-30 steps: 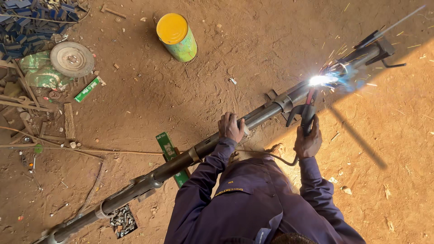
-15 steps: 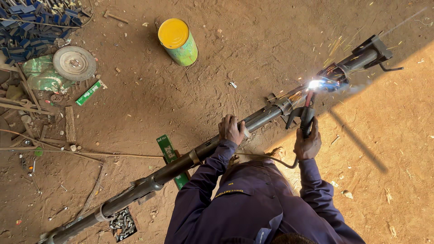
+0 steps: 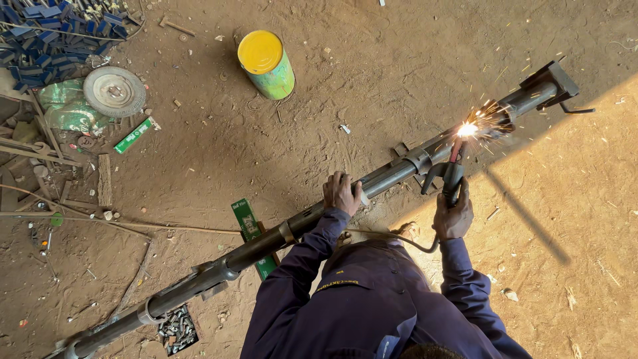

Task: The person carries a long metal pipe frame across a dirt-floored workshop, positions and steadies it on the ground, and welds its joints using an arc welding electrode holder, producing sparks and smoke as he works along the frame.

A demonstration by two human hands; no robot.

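Note:
A long dark steel pipe (image 3: pixel 266 242) with welded collars runs diagonally from the bottom left to the top right over the dirt floor. My left hand (image 3: pixel 341 193) grips the pipe near its middle. My right hand (image 3: pixel 453 216) holds a welding electrode holder (image 3: pixel 454 174) with its rod tip touching the pipe. A bright arc with sparks (image 3: pixel 467 129) burns at that spot, next to a collar (image 3: pixel 420 159). Both arms are in dark blue sleeves. A cable (image 3: pixel 392 236) loops from the holder across my front.
A green can with a yellow lid (image 3: pixel 266 64) stands at top centre. A round metal disc (image 3: pixel 114 92), green bags, metal rods and a pile of blue pieces lie at the left. A small tray of bolts (image 3: pixel 177 329) sits under the pipe at bottom left.
The arc has stayed on the same stretch of pipe, and the sparks spread wider now. My left hand holds the pipe as before, and the view has shifted slightly.

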